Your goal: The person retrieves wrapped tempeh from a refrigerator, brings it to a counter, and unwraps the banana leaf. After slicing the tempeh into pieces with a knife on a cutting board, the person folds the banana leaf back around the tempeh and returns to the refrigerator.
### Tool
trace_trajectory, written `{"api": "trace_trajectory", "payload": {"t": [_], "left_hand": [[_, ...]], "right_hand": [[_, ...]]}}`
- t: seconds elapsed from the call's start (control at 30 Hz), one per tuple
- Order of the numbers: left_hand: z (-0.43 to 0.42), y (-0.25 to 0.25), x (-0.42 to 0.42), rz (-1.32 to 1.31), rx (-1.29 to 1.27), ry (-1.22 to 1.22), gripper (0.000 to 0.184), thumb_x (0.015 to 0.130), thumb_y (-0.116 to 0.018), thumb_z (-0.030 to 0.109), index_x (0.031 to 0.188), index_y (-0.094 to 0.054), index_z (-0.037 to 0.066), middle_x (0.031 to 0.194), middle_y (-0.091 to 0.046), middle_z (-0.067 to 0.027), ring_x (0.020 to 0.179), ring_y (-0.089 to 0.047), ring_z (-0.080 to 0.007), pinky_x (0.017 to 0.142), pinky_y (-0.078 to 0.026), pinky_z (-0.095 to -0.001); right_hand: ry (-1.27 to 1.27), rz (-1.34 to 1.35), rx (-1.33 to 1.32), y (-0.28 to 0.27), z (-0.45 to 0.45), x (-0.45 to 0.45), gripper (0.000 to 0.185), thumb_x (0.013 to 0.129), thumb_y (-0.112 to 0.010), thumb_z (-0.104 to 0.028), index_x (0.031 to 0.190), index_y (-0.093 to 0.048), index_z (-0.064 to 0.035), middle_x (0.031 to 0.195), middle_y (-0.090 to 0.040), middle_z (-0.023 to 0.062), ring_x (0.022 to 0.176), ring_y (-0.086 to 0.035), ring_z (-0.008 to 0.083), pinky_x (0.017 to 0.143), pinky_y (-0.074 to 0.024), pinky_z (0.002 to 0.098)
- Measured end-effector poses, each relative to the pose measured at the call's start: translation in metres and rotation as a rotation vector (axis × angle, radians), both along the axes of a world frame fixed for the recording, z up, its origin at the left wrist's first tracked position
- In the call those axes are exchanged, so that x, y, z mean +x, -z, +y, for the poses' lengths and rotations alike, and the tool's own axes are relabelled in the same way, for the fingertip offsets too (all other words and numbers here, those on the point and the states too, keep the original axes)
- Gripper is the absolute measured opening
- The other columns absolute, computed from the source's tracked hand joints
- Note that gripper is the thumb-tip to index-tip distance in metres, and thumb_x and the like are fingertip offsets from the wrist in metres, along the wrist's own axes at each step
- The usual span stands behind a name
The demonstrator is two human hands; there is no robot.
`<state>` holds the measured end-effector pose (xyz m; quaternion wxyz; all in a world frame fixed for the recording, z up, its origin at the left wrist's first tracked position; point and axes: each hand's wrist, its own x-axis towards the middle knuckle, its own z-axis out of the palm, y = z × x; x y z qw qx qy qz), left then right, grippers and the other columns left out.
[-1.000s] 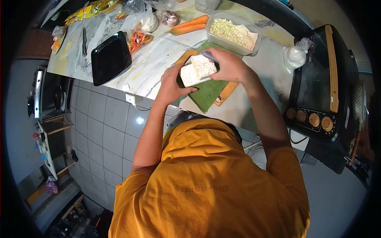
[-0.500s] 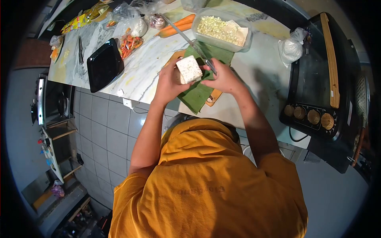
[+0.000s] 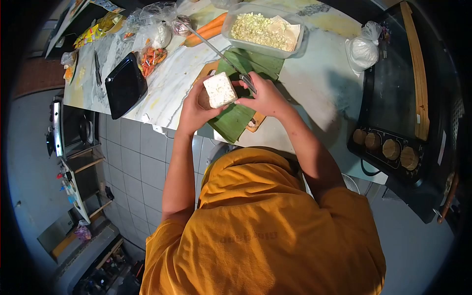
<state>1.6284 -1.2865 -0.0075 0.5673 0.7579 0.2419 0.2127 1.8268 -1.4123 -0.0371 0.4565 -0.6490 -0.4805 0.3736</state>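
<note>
The left hand (image 3: 193, 112) is wrapped around a white block (image 3: 220, 90), holding it above a green leaf (image 3: 234, 124) on the bench (image 3: 319, 81). The right hand (image 3: 264, 97) grips a long knife (image 3: 214, 49) by its handle, with its thumb and fingers at the block's right edge; whether they press on it is hard to tell. The knife's blade points away from the person, up and to the left, toward two carrots (image 3: 206, 29). Under the leaf lies a wooden board (image 3: 255, 123), only parts of it showing. Just beyond the leaf stands a clear plastic tub (image 3: 301, 43) holding pale chopped bits (image 3: 255, 30) and a flat, pale square (image 3: 285, 34). To the left, a black tray (image 3: 126, 91) lies just beside a bag of red and orange pieces (image 3: 152, 60).
</note>
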Motion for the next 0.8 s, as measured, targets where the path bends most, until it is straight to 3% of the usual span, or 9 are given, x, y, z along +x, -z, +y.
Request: {"api": "trace_trajectory", "payload": {"t": [0.07,0.13,0.2,0.63,0.7,0.8], "left_hand": [[0.000,0.001,0.000,0.024,-0.041,-0.012,0.086,0.069,-0.088,0.004,0.143,-0.046,0.000,0.135,-0.061,-0.0128,0.127,-0.056,-0.0227,0.110,-0.041,-0.0379],[0.001,0.002,0.000,0.032,-0.028,-0.018,0.086,0.068,-0.089,0.004,0.143,-0.046,0.000,0.135,-0.061,-0.0128,0.127,-0.056,-0.0225,0.110,-0.041,-0.0377],[0.001,0.002,-0.001,0.042,-0.017,-0.020,0.086,0.068,-0.089,0.003,0.143,-0.046,0.000,0.135,-0.061,-0.0128,0.128,-0.056,-0.0223,0.109,-0.042,-0.0376],[0.003,0.004,-0.003,0.081,0.035,-0.022,0.084,0.068,-0.089,0.002,0.141,-0.048,0.000,0.132,-0.061,-0.0115,0.125,-0.057,-0.0207,0.109,-0.043,-0.0358],[0.002,0.002,-0.002,0.079,0.004,-0.018,0.088,0.067,-0.090,0.003,0.143,-0.045,-0.001,0.134,-0.060,-0.0133,0.127,-0.056,-0.0226,0.111,-0.041,-0.0374],[0.000,0.001,0.000,0.058,-0.033,-0.027,0.088,0.067,-0.090,0.004,0.142,-0.045,-0.001,0.134,-0.060,-0.0132,0.128,-0.055,-0.0228,0.111,-0.040,-0.0377]], "right_hand": [[0.001,-0.014,0.011,0.002,0.000,-0.001,0.054,0.073,-0.087,-0.024,0.104,-0.049,-0.0017,0.096,-0.069,0.0176,0.084,-0.069,0.0360,0.073,-0.0533,0.0417],[-0.001,-0.028,0.026,0.007,0.001,-0.001,0.054,0.074,-0.087,-0.024,0.104,-0.049,-0.0015,0.097,-0.069,0.0184,0.089,-0.069,0.0392,0.075,-0.0535,0.0429],[0.028,-0.005,0.074,0.011,0.002,-0.002,0.052,0.073,-0.089,-0.022,0.102,-0.049,-0.0035,0.092,-0.063,0.0051,0.075,-0.058,0.0128,0.062,-0.0490,0.0311],[0.030,-0.007,0.072,0.008,0.002,-0.001,0.052,0.073,-0.088,-0.021,0.103,-0.049,-0.0028,0.096,-0.066,0.0073,0.077,-0.061,0.0149,0.064,-0.0501,0.0322],[0.000,-0.002,-0.027,0.001,0.002,0.001,0.052,0.074,-0.086,-0.024,0.105,-0.050,-0.0009,0.100,-0.070,0.0195,0.096,-0.069,0.0407,0.080,-0.0539,0.0445],[0.005,-0.015,-0.011,0.003,0.002,0.001,0.052,0.074,-0.086,-0.024,0.105,-0.051,-0.0010,0.099,-0.070,0.0192,0.095,-0.069,0.0408,0.080,-0.0540,0.0447]]}}
